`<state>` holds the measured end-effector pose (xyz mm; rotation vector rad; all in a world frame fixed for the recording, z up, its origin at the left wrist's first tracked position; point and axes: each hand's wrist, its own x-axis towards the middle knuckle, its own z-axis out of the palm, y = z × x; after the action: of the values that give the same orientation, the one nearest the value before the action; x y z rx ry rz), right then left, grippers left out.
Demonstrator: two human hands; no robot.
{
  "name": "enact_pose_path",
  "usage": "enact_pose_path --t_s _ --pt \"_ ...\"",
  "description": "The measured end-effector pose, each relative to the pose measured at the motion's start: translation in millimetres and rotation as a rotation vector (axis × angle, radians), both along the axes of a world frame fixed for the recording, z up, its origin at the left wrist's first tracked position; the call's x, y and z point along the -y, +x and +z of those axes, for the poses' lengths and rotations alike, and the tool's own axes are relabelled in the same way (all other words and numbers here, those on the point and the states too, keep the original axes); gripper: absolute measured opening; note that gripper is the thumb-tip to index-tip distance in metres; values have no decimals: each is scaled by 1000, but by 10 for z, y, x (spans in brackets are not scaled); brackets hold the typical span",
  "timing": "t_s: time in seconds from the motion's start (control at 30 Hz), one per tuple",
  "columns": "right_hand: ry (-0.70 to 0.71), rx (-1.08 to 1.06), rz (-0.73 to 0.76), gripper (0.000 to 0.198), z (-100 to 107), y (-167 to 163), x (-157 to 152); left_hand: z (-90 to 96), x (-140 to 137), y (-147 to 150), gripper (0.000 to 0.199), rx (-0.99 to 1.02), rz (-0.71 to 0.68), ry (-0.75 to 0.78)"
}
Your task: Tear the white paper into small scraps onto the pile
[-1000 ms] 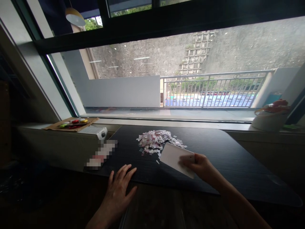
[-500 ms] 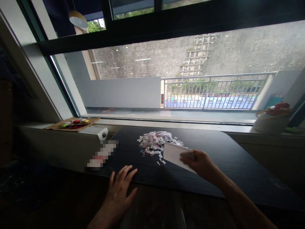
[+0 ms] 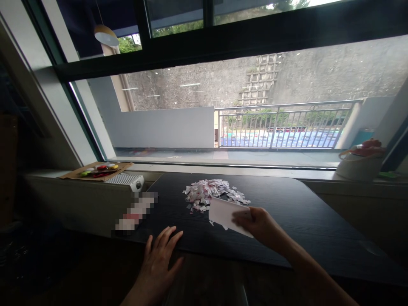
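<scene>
A heap of small cut paper pieces [image 3: 205, 190], mostly white with some pinkish ones, lies on the dark table [image 3: 274, 199]. My right hand [image 3: 255, 221] grips a white flat card [image 3: 223, 212] by its right end, thumb and fingers closed on it. The card is tilted, its left edge at the near side of the heap, covering some of the pieces. A few loose scraps show along its lower edge. My left hand [image 3: 162, 250] rests with fingers spread at the table's front edge and holds nothing.
On the ledge at the left lies a brown board [image 3: 72, 172] with colourful small items, beside a white slatted device [image 3: 129, 180]. A blurred-out item [image 3: 137, 212] is at the table's left edge. A white container [image 3: 360, 163] stands on the sill at the right.
My right hand has drawn the card to the left and toward me, nearer the loose scraps. My left hand has hardly moved. The view has tipped slightly upward.
</scene>
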<state>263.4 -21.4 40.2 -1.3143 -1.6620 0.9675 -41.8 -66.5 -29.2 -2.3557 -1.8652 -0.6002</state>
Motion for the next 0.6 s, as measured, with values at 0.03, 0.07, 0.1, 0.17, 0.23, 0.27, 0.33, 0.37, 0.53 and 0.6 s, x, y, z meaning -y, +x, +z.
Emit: enact_pose_path --t_s 0.03,0.07,0.1,0.17,0.23,0.27,0.33,0.37,0.53,0.6 --pt "0 -14 22 29 -16 -62 -6 -30 -11 -13 48 0 -3 3" --pt "-2 -12 35 26 -28 -98 -2 -62 -25 -31 49 0 -12 4" --pt "-1 -3 34 25 -33 -101 15 -94 -40 -51 49 0 -23 0" --pt "5 48 -26 24 -24 -14 90 -149 -69 -86 49 -1 -39 -11" --pt "28 109 -146 27 10 134 188 -183 -88 -105 50 -5 -41 -19" --pt "47 139 -208 29 31 195 228 -193 -94 -107 50 -5 -35 -19" --pt "75 154 -272 32 64 236 260 -200 -102 -105 51 -3 -23 -20" --pt "83 144 -272 32 70 210 249 -201 -104 -103 51 -2 -19 -22" --pt "80 150 -161 24 33 -18 108 -159 -83 -89 48 -13 -23 1" --pt "97 164 -149 19 31 43 137 -111 -50 -64 46 -15 -19 32"
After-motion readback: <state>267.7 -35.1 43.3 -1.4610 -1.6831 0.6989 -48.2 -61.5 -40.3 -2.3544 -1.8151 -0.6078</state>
